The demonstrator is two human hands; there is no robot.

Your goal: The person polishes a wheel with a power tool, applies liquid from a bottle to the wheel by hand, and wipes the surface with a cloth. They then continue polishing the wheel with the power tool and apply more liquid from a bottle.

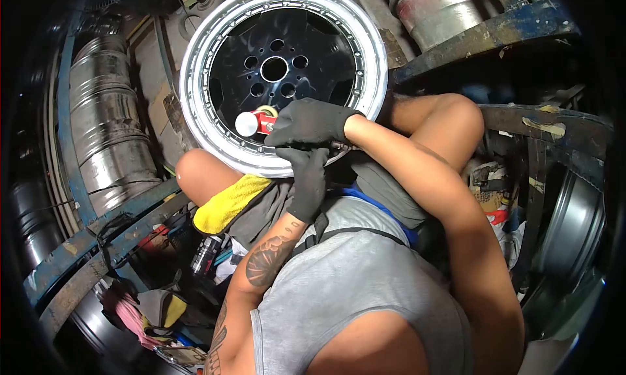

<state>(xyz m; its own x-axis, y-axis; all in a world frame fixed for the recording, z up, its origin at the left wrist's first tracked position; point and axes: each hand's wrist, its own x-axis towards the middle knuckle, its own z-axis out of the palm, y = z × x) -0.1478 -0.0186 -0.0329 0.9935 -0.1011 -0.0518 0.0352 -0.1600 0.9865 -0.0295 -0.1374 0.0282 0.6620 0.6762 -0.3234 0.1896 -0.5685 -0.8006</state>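
My right hand [312, 122], in a dark grey glove, is wrapped round a small red polisher [266, 122] with a round silver cap and a yellowish round pad. The pad is over the lower part of a car wheel rim [193, 111], which has a bright silver lip and a glossy black centre with bolt holes. Just below, my gloved left hand [308, 179] is closed against the underside of the polisher, its fingertips partly hidden. A metal fitting [340, 145] sticks out behind my right hand. Across my left thigh lies a yellow cloth [231, 203].
Shiny stacked metal drums or rims [104, 107] stand at the left behind a blue metal frame [68, 147]. Another blue beam [482, 39] crosses the upper right, near a red and silver drum [440, 13]. A black spray can [206, 254] and loose cloths [160, 310] sit lower left.
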